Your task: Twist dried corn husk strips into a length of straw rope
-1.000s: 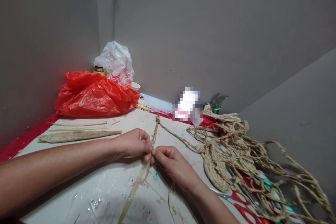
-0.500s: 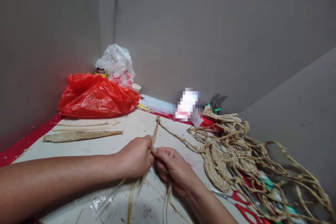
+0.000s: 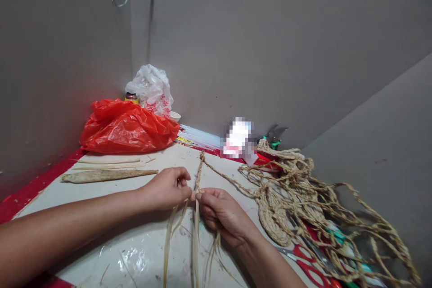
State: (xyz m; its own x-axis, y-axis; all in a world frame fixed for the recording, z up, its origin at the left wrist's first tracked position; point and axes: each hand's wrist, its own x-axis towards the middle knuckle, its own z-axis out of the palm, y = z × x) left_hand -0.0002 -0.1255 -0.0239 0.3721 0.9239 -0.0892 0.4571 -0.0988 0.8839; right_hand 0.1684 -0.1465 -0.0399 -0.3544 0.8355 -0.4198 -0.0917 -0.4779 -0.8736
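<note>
A plant-fibre braid [image 3: 199,172] runs from a knot at the table's middle down to my hands. My right hand [image 3: 221,209] is closed, thumb and forefinger pinching the braid's lower end. Just left of it, my left hand [image 3: 170,187] has curled fingers, with pale fibre strands [image 3: 168,245] hanging from beneath them. Loose strands [image 3: 196,252] drop between the hands, and others trail under my right palm. From the knot, a finished cord [image 3: 229,181] leads right into a heap of braided rope [image 3: 276,216].
Red-handled scissors [image 3: 305,261] lie beside the rope at right. A red plastic bag [image 3: 130,128], a white plastic bag [image 3: 151,85] and a jar [image 3: 131,97] stand at back left. Dry leaf pieces [image 3: 108,175] lie left; a blurred bright screen [image 3: 238,137] and green-handled pruners [image 3: 275,137] sit behind.
My left hand has moved slightly left, away from the braid, and its fingers have loosened a little. My right hand keeps its pinch. Strands now hang apart between the hands. The view has shifted slightly.
</note>
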